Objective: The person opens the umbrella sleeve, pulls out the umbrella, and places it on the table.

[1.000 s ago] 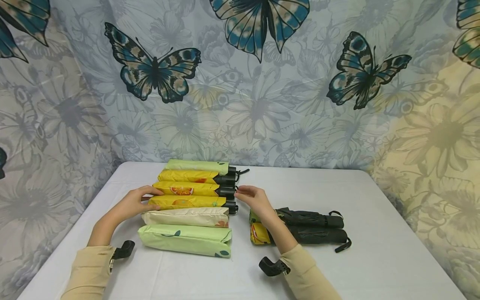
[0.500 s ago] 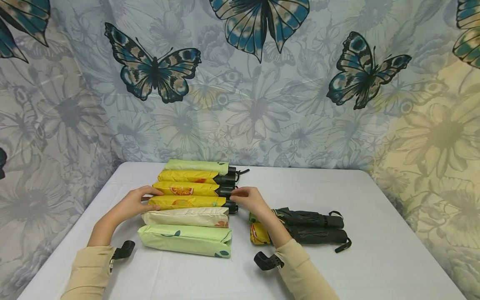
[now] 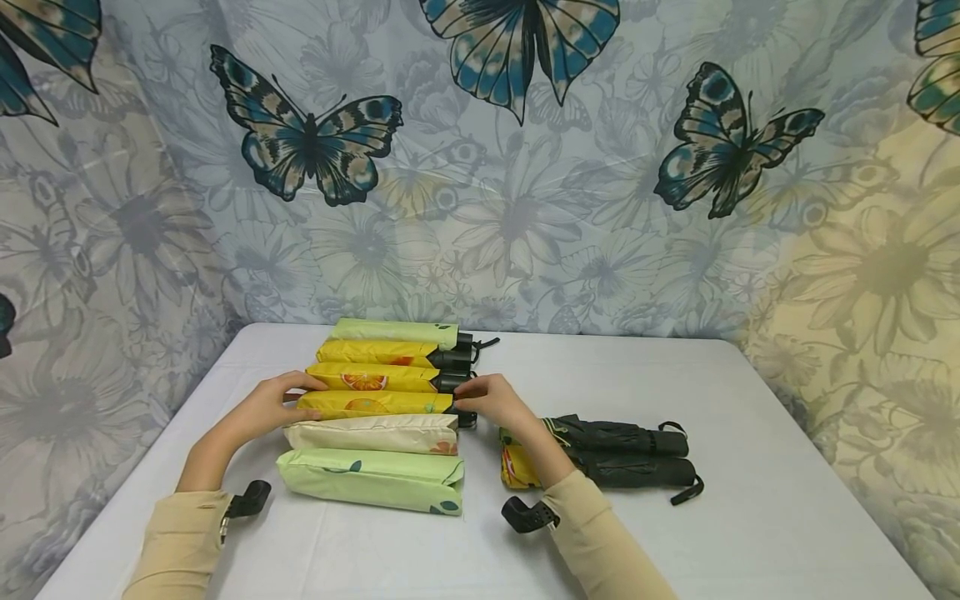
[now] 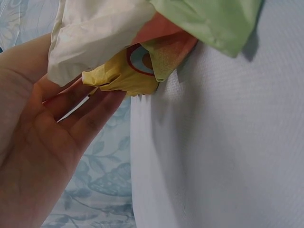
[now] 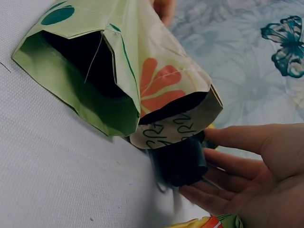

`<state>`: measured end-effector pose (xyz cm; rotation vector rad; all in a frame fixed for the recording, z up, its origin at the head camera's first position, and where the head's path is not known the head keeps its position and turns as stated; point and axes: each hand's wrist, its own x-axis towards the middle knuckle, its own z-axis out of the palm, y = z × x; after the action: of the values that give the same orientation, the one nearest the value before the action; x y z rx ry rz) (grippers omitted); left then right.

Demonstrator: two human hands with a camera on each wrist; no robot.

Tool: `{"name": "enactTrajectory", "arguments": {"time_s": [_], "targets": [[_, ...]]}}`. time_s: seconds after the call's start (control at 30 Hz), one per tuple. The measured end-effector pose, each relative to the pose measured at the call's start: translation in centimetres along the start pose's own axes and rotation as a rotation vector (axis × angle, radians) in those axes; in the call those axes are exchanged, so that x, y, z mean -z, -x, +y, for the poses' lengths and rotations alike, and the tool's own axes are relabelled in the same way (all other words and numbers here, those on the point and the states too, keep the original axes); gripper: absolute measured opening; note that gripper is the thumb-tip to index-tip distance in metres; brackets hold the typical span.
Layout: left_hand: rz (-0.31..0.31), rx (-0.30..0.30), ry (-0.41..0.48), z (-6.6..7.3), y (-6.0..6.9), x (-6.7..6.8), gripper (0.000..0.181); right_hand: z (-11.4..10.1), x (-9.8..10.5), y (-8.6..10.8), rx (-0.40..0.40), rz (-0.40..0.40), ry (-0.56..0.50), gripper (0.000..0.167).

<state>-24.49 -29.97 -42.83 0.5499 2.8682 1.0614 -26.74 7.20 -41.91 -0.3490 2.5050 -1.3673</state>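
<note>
Folded umbrellas in sleeves lie in a row on the left half of the table. My left hand (image 3: 266,408) holds the left end of a yellow umbrella (image 3: 375,404), thumb at its near side, fingers behind it. In the left wrist view, long fingers touch the yellow end (image 4: 118,78); the thumb tip is hidden by a cream sleeve (image 4: 95,33). At the other end, my right hand (image 3: 498,400) has thumb and fingers around the umbrella's black handle (image 5: 178,164). Nearer me lie the cream sleeve and a light green sleeve (image 3: 375,479), their right ends open.
Behind are another yellow umbrella with an orange slice (image 3: 363,379), a further yellow one (image 3: 375,352) and a green one (image 3: 397,332). Dark folded umbrellas (image 3: 630,467) lie side by side right of my right forearm. A patterned cloth (image 3: 517,233) hangs behind the white table (image 3: 750,517).
My right hand has moved left and slightly toward me, from beside the orange-slice umbrella's handle onto the nearer yellow umbrella's handle. My left hand and the umbrellas look unchanged.
</note>
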Motion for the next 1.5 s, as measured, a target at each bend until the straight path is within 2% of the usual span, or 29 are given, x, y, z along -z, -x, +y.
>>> {"name": "enactTrajectory", "arguments": {"time_s": [0.2, 0.57, 0.77, 0.97, 1.27, 1.5], "targets": [[0.001, 0.001, 0.008, -0.08, -0.04, 0.01, 0.041, 0.04, -0.11, -0.24, 0.039, -0.016, 0.078, 0.027], [-0.006, 0.011, 0.015, -0.09, -0.20, 0.15, 0.044, 0.25, -0.27, -0.67, 0.027, 0.012, 0.192, 0.030], [-0.022, 0.000, 0.034, -0.11, -0.12, 0.13, 0.046, 0.46, -0.29, -0.69, 0.064, 0.006, 0.233, 0.031], [-0.032, -0.026, 0.040, -0.16, 0.00, 0.08, 0.047, 0.38, -0.27, -0.42, 0.086, 0.018, 0.230, 0.029], [-0.022, -0.014, 0.038, -0.39, -0.01, 0.02, 0.046, 0.40, -0.01, -0.04, 0.113, -0.005, 0.166, 0.028], [-0.022, 0.007, 0.023, -0.60, -0.08, -0.12, 0.048, 0.40, 0.45, 0.24, 0.073, -0.009, 0.128, 0.027]]}}
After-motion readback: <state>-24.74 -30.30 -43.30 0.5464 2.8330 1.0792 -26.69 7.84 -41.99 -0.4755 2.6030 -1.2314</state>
